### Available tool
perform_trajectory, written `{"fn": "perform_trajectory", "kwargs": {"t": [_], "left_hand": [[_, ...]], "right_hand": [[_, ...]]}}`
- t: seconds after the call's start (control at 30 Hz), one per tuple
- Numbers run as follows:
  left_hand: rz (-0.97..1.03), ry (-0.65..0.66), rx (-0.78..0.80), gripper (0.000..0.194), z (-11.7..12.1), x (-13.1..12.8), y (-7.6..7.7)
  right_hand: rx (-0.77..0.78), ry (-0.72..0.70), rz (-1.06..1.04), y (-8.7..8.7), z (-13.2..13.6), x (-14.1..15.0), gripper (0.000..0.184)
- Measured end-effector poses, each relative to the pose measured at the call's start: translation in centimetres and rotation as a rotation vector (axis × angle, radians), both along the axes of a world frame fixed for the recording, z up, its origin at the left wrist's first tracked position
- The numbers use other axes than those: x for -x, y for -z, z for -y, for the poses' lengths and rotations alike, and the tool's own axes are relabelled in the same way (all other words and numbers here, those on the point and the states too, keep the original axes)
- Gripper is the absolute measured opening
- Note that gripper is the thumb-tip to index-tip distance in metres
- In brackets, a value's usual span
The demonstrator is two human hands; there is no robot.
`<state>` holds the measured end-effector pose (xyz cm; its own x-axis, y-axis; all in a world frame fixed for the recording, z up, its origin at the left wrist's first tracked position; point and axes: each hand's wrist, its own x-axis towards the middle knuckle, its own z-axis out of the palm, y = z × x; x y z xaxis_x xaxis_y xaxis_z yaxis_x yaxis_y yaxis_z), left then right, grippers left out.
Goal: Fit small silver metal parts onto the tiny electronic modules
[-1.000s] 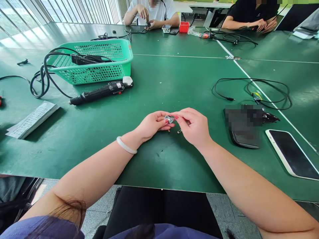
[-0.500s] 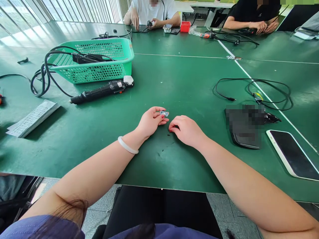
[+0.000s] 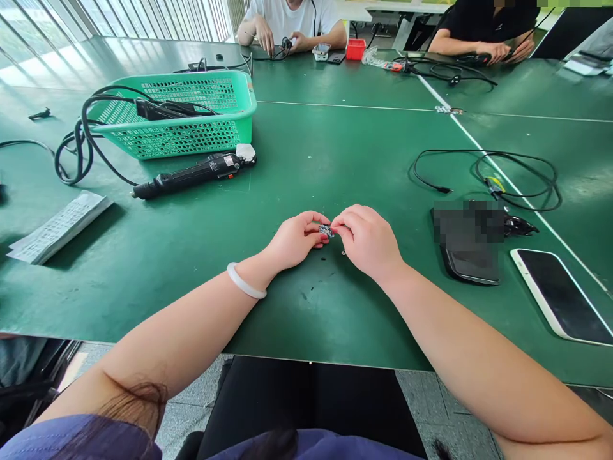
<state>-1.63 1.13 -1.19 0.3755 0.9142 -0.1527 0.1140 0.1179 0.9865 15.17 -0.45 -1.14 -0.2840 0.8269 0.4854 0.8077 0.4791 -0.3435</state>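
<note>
My left hand (image 3: 297, 239) pinches a small circuit board (image 3: 326, 230) between thumb and fingers, a little above the green table (image 3: 268, 306). At the board's right end, my right hand (image 3: 368, 239) has its thumb and index finger pressed together. Whatever those right fingertips hold, if anything, is too small to make out. Tiny dark bits (image 3: 323, 259) lie on the table just below the hands.
To the left stand a green basket (image 3: 191, 137) with cables, a black electric screwdriver (image 3: 191, 174) and folded paper (image 3: 60, 227). A black device (image 3: 472, 255), a coiled cable (image 3: 517, 153) and a phone (image 3: 565, 297) lie right. Two people (image 3: 293, 25) sit across.
My right hand has risen from the table beside the dark bits to the board's right end. My left hand has shifted slightly right with the board.
</note>
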Motion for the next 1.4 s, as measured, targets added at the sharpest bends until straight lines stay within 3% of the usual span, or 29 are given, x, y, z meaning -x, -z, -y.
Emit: {"fn": "perform_trajectory", "kwargs": {"t": [0.2, 0.47, 0.57, 0.67, 0.93, 1.13, 1.4], "left_hand": [[-0.007, 0.008, -0.003, 0.014, 0.0, 0.0, 0.0], [0.166, -0.052, 0.152, 0.013, -0.5, 0.0, -0.2], [0.235, -0.163, 0.195, 0.011, -0.8, 0.1, -0.3], [0.297, -0.246, 0.221, 0.01, -0.9, 0.2, -0.4], [0.335, -0.213, 0.279, 0.013, -1.0, 0.4, -0.5], [0.331, -0.231, 0.265, 0.012, -0.9, 0.3, -0.6], [0.263, -0.199, 0.211, 0.013, -0.7, 0.0, -0.4]], "right_hand": [[-0.004, -0.035, -0.004, 0.0, 0.2, 0.3, 0.019], [0.003, -0.025, -0.364, -0.4, 0.7, 0.1, 0.023], [0.132, 0.021, -0.267, -0.7, 0.4, -0.8, 0.02], [0.357, 0.02, -0.08, -1.0, 0.0, -1.7, 0.004], [0.623, -0.056, 0.078, -1.1, -0.4, -3.4, 0.011], [0.553, -0.068, 0.088, -0.9, -0.2, -2.5, 0.01], [0.455, -0.269, 0.117, -0.3, 0.7, 0.1, 0.01]]}}
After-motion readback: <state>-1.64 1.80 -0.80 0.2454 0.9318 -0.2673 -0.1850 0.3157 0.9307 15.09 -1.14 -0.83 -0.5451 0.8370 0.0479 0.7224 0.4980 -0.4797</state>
